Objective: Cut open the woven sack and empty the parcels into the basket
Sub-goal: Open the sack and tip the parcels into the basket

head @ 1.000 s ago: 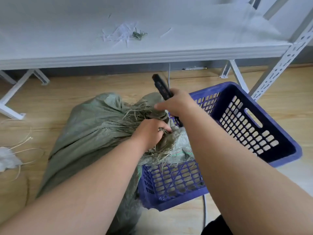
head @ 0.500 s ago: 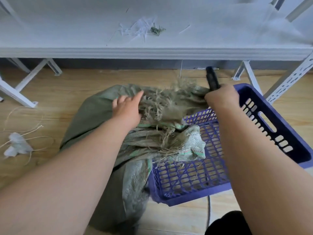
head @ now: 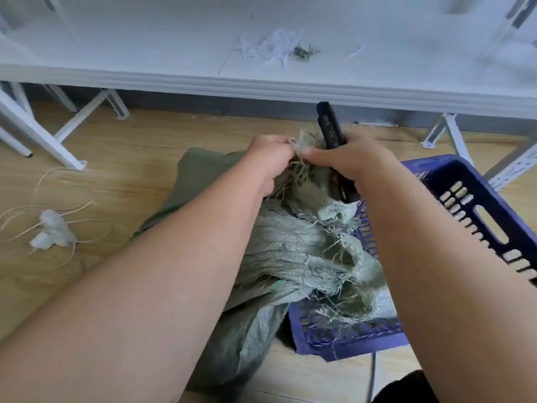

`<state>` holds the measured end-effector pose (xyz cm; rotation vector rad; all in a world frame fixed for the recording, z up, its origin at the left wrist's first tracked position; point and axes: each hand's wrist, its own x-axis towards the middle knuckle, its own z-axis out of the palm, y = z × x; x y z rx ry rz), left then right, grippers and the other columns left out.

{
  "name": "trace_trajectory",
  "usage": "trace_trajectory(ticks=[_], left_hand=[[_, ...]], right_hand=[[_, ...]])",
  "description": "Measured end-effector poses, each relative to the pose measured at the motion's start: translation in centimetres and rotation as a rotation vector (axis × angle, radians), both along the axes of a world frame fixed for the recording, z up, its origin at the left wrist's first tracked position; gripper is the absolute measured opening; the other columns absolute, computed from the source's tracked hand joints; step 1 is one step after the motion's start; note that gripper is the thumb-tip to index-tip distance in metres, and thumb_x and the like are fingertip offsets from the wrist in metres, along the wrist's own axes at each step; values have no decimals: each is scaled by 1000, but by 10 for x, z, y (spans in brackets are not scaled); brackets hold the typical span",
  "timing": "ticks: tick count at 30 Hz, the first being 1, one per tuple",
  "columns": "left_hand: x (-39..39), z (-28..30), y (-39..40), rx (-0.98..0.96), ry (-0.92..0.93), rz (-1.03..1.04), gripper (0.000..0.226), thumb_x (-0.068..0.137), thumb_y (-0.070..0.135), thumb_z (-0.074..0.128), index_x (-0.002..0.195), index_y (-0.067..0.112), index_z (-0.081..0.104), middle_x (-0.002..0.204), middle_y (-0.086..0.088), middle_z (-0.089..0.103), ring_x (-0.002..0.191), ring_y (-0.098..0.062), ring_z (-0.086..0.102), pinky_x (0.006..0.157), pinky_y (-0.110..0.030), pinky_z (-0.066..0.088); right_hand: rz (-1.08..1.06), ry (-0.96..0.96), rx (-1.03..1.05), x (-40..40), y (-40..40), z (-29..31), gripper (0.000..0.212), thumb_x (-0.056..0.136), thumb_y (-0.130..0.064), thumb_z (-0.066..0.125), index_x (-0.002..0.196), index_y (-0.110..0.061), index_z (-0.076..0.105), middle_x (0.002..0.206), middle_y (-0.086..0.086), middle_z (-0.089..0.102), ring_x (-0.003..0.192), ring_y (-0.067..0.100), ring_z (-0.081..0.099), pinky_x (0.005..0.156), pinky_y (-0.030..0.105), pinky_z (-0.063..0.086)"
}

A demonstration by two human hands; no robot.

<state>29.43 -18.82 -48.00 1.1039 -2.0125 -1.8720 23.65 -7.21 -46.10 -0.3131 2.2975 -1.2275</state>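
Observation:
A grey-green woven sack (head: 293,257) lies on the wooden floor, its frayed cut mouth draped over the near corner of a blue slotted plastic basket (head: 470,205). My left hand (head: 270,161) pinches the frayed fibres at the far edge of the sack's mouth. My right hand (head: 351,161) grips a black utility knife (head: 329,126), its handle sticking up towards the shelf, and its thumb touches the same tuft of fibres. No parcels are visible; the sack's inside is hidden.
A white metal shelf (head: 261,85) with loose fibre scraps (head: 279,52) runs across the back, its legs standing on the floor at both sides. White scraps with pale strings (head: 52,231) lie on the floor at the left. A dark cable (head: 373,373) runs near the basket's front.
My left hand has moved from the sack's left side to the far edge of its mouth and taken hold of the fibres. My right hand with the knife has come in beside it.

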Motion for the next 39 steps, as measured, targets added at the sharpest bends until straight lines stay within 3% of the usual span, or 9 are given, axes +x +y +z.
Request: trace_trajectory(ticks=[4,9,13,18,22,25,29,34,39], left_hand=[[17,-5,-23,-4,-60,-328,40,86,-8,57,118,16,62,109,-3,66,99,-15,63,91,-29,51],[38,-25,-91,-725,-408,-210,65,85,-14,42,128,32,57,134,2,56,115,-23,56,97,-38,49],[65,-48,-113,-935,-824,-546,51,95,5,51,139,30,48,152,-5,36,132,-30,42,108,-35,35],[81,-93,-117,-897,-686,-396,20,92,16,61,106,25,71,122,-4,65,109,-25,58,82,-24,42],[81,-99,-128,-755,-601,-242,40,89,19,64,129,24,56,143,-12,43,125,-32,48,104,-32,38],[83,-95,-137,-683,-592,-218,40,89,19,65,129,22,57,137,-9,52,123,-29,51,106,-32,39],[90,-98,-138,-624,-542,-224,38,88,16,66,126,20,61,134,-6,57,123,-25,53,108,-34,39],[105,-100,-145,-569,-429,120,33,93,8,58,125,13,59,133,-8,57,122,-26,53,100,-26,37],[149,-107,-168,-560,-736,130,41,94,4,45,133,15,54,137,-12,52,124,-33,51,102,-33,40]], right_hand=[[-112,145,158,5,-7,-46,30,74,-25,75,102,-16,68,85,11,66,84,32,64,73,40,53],[-213,216,347,-2,18,-72,27,84,-10,56,110,-12,62,83,11,58,80,32,56,69,35,45],[-138,183,492,3,19,-83,25,83,-11,56,107,-8,64,87,15,63,82,33,61,70,34,48],[40,93,599,13,12,-78,45,78,-23,67,121,-15,56,108,13,62,106,33,60,99,41,45],[49,128,559,10,1,-45,72,79,-26,68,143,-25,35,140,14,35,130,36,33,100,40,36],[210,239,676,17,-12,-17,76,78,-30,71,145,-29,35,144,14,27,132,35,24,103,42,33],[177,507,655,19,-27,10,55,80,-29,67,133,-23,51,136,15,37,127,34,30,95,40,40],[237,583,299,50,-61,22,35,81,-12,62,113,-24,61,88,5,58,79,27,54,67,31,41],[539,457,314,103,-109,-24,39,83,-6,54,117,-24,59,83,0,55,80,26,56,67,33,46]])
